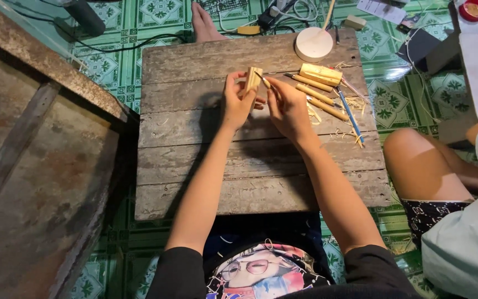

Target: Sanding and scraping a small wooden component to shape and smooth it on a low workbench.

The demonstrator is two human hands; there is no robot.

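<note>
My left hand [237, 102] holds a small pale wooden block [253, 78] upright above a low table of weathered planks [250, 182]. My right hand [288, 108] grips a thin carving tool [265, 81] whose tip touches the block's right side. Both hands are close together over the far half of the table. Just right of them lie a second wooden block [320, 73], several wooden-handled tools [319, 95] and a blue pen-like stick [351, 114]. Wood shavings [348, 133] are scattered around them.
A round wooden disc [314, 44] sits at the table's far right. Another person sits at the right, knee [410, 152] near the table corner. A bare foot [203, 22], cables and papers lie beyond on green patterned tiles [111, 61]. A rusty metal surface [34, 166] fills the left.
</note>
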